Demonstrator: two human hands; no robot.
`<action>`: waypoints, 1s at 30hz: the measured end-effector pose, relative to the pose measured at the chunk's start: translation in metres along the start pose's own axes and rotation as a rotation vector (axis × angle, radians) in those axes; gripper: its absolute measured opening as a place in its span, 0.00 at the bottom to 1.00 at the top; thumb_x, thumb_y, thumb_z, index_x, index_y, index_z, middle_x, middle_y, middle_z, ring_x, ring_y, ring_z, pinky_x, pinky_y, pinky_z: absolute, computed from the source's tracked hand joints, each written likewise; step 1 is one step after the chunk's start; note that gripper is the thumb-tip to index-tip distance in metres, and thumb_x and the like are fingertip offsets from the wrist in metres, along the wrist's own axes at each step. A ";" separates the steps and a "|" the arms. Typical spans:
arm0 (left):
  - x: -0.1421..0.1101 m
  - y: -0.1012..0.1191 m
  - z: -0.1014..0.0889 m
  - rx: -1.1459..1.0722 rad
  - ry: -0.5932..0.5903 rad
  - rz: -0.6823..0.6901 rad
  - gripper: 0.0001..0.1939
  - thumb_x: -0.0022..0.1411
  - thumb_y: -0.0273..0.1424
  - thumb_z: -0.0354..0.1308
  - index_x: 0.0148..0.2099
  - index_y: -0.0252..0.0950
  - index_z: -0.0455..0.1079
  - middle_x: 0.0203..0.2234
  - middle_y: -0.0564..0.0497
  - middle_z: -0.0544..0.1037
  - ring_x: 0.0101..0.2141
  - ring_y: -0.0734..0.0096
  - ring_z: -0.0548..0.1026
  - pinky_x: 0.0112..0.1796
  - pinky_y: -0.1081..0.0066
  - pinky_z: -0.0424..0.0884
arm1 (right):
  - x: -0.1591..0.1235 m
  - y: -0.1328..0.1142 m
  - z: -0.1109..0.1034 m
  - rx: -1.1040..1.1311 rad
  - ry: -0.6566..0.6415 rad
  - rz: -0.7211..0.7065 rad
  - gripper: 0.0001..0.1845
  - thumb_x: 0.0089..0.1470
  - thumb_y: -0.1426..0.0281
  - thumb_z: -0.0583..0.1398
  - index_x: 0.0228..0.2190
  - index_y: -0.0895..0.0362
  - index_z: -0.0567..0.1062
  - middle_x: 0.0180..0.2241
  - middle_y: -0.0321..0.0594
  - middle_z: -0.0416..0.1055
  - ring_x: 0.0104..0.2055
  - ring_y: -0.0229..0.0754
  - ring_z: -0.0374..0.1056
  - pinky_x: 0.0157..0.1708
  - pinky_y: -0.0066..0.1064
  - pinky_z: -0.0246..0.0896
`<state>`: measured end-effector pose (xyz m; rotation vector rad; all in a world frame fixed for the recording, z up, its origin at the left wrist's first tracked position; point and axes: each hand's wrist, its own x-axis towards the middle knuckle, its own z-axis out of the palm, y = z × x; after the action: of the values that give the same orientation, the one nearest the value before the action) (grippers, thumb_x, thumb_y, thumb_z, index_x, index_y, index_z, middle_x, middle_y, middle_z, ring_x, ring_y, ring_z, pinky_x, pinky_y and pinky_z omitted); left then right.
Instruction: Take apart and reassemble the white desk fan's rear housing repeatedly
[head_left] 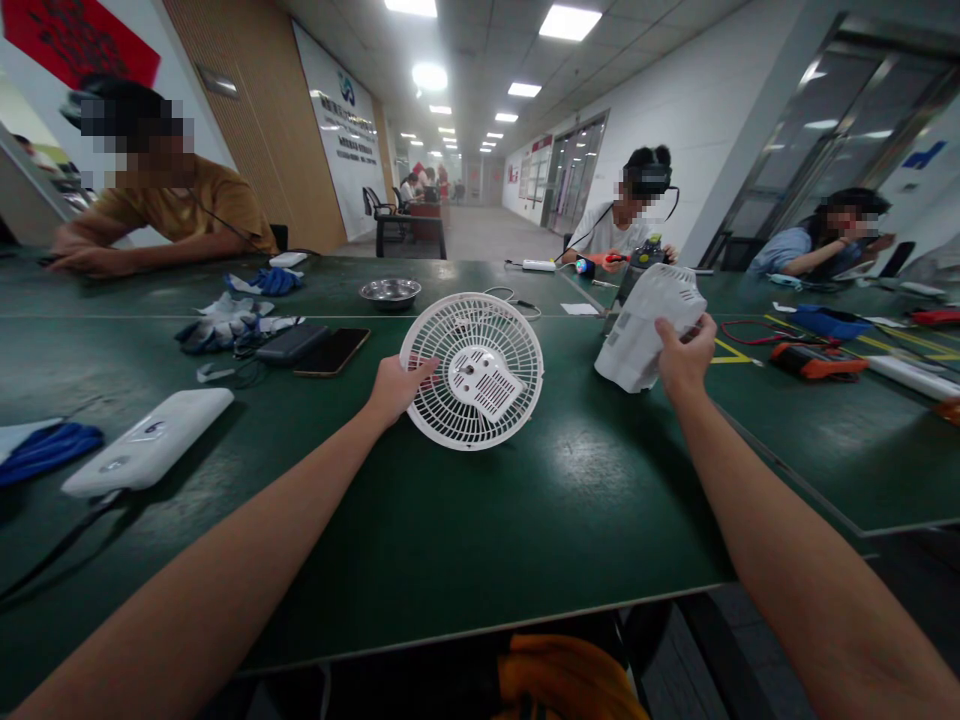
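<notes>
A round white fan grille (472,370) with a slotted hub in its middle is tilted up on the dark green table (480,520). My left hand (395,385) grips its left rim, fingers curled through the ribs. My right hand (684,352) is closed on a white plastic fan housing (646,325), held just above the table to the right of the grille. The two white parts are apart from each other.
A small steel bowl (390,292) stands behind the grille. Two phones (315,346), gloves (225,320) and a white power bank (150,440) lie at the left. Tools and cables (817,360) cover the right. Three people sit along the far side.
</notes>
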<state>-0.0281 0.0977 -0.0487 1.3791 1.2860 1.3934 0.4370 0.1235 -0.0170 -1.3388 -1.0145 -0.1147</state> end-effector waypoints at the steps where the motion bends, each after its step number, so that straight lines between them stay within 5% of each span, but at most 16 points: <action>1: -0.001 0.001 0.000 0.002 0.002 0.002 0.11 0.57 0.33 0.67 0.39 0.30 0.76 0.32 0.43 0.83 0.30 0.61 0.81 0.35 0.61 0.80 | 0.000 0.000 0.000 -0.014 0.001 0.002 0.38 0.48 0.57 0.65 0.56 0.59 0.63 0.50 0.51 0.71 0.48 0.50 0.71 0.49 0.45 0.67; 9: -0.004 0.005 0.001 0.011 0.014 -0.008 0.10 0.58 0.31 0.67 0.40 0.30 0.77 0.33 0.43 0.83 0.31 0.61 0.82 0.36 0.62 0.79 | -0.002 -0.003 0.001 -0.037 -0.048 -0.087 0.38 0.47 0.59 0.66 0.57 0.56 0.63 0.54 0.50 0.68 0.53 0.51 0.68 0.54 0.46 0.63; 22: 0.002 -0.003 0.002 -0.036 0.015 -0.007 0.10 0.57 0.31 0.68 0.40 0.30 0.77 0.33 0.43 0.83 0.30 0.62 0.81 0.35 0.62 0.79 | -0.002 -0.005 0.002 0.041 0.032 -0.144 0.37 0.49 0.57 0.65 0.57 0.59 0.65 0.51 0.50 0.70 0.48 0.50 0.68 0.51 0.47 0.63; 30: -0.001 0.001 0.000 -0.006 0.011 -0.023 0.10 0.58 0.32 0.68 0.40 0.31 0.77 0.32 0.43 0.83 0.31 0.60 0.81 0.35 0.61 0.78 | -0.025 -0.050 -0.004 -0.064 0.059 -0.427 0.45 0.44 0.60 0.68 0.60 0.55 0.59 0.56 0.51 0.64 0.56 0.56 0.63 0.56 0.52 0.59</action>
<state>-0.0277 0.0964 -0.0476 1.3507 1.3001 1.3894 0.3947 0.0939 0.0046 -1.1513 -1.2421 -0.5077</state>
